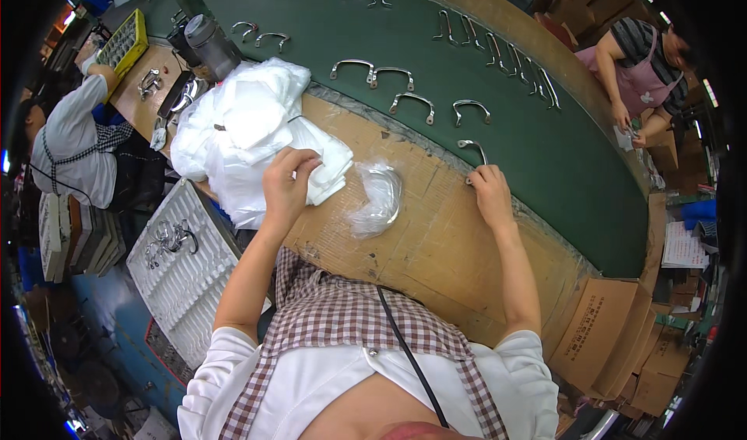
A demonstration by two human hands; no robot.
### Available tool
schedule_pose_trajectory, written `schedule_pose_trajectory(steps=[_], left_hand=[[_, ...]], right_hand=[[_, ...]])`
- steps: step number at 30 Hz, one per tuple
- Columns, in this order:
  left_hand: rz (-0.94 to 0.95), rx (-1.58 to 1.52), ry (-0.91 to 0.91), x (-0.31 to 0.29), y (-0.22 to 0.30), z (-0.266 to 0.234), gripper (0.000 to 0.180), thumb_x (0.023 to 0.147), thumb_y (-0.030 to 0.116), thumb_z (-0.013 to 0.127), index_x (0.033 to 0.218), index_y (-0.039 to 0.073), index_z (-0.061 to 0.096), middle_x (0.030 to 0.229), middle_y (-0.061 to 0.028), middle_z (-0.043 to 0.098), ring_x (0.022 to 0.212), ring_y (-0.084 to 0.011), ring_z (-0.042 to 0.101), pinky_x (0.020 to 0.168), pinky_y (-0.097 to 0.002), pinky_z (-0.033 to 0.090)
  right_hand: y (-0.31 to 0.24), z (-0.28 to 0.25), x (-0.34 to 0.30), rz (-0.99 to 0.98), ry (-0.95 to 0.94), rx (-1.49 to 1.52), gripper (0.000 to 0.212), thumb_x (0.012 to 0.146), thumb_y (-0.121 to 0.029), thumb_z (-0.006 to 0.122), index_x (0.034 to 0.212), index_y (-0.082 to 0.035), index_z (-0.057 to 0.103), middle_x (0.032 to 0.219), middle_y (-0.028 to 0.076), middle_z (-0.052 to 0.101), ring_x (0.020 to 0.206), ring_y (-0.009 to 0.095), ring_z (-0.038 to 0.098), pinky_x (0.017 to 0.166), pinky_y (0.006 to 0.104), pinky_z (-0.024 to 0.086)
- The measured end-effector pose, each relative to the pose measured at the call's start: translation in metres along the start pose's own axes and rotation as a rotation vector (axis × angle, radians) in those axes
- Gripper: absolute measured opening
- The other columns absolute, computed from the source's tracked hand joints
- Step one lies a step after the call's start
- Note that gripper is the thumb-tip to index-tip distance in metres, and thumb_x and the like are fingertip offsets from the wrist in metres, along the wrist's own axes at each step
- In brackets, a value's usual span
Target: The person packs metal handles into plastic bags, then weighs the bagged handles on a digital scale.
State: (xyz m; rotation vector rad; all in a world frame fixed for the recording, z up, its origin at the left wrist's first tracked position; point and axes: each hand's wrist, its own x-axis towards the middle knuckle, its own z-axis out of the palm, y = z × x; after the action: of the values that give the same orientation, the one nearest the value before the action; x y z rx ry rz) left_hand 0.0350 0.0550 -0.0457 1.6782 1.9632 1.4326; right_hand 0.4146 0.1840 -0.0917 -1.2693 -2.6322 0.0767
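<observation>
My left hand (288, 183) is closed in a pinch at the edge of a stack of thin white plastic bags (331, 156). The fingertips hide how much of a bag they grip. Across the cardboard, my right hand (492, 195) closes its fingers on the near end of a curved chrome handle (473, 146) at the green belt's edge. Between my hands, a chrome handle in a clear plastic bag (380, 197) lies on the cardboard-covered bench (436, 230). A larger bundle of white bags (233, 121) is heaped behind my left hand.
Several loose chrome handles (412, 107) lie spread over the green conveyor belt (350, 35). A grey tumbler (212, 47) stands beyond the bags. A white ridged tray (187, 269) is at my left, a cardboard box (595, 335) at my right. Co-workers sit on both sides.
</observation>
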Motion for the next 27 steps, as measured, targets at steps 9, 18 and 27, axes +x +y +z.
schedule_pose_trajectory(steps=[9, 18, 27], left_hand=[[0.142, -0.12, -0.17, -0.009, 0.045, 0.011, 0.011, 0.083, -0.004, 0.064, 0.091, 0.002, 0.067, 0.074, -0.0097, 0.057, 0.064, -0.022, 0.057, 0.058, -0.0302, 0.044], [0.281, -0.113, -0.056, -0.03, 0.084, 0.009, 0.01, 0.079, -0.005, 0.066, 0.087, 0.0, 0.064, 0.07, -0.0099, 0.057, 0.057, -0.0225, 0.057, 0.05, -0.0312, 0.044], [0.346, 0.417, -0.097, -0.02, -0.012, 0.044, 0.008, 0.083, 0.008, 0.065, 0.089, 0.002, 0.063, 0.072, -0.0111, 0.057, 0.061, -0.0315, 0.058, 0.057, -0.0406, 0.047]], right_hand=[[-0.123, -0.06, 0.053, 0.352, -0.062, 1.834, 0.012, 0.092, -0.009, 0.061, 0.098, 0.001, 0.058, 0.085, 0.009, 0.064, 0.06, 0.012, 0.061, 0.051, 0.0256, 0.05], [-0.185, -0.045, 0.04, -0.637, 0.654, 0.244, 0.005, 0.082, -0.008, 0.061, 0.083, -0.006, 0.056, 0.102, 0.01, 0.061, 0.093, 0.021, 0.061, 0.074, 0.0293, 0.048], [-0.167, -0.015, 0.034, -0.593, 0.048, 0.47, 0.012, 0.078, -0.01, 0.064, 0.087, -0.003, 0.062, 0.1, 0.01, 0.062, 0.089, 0.026, 0.061, 0.075, 0.0362, 0.049]])
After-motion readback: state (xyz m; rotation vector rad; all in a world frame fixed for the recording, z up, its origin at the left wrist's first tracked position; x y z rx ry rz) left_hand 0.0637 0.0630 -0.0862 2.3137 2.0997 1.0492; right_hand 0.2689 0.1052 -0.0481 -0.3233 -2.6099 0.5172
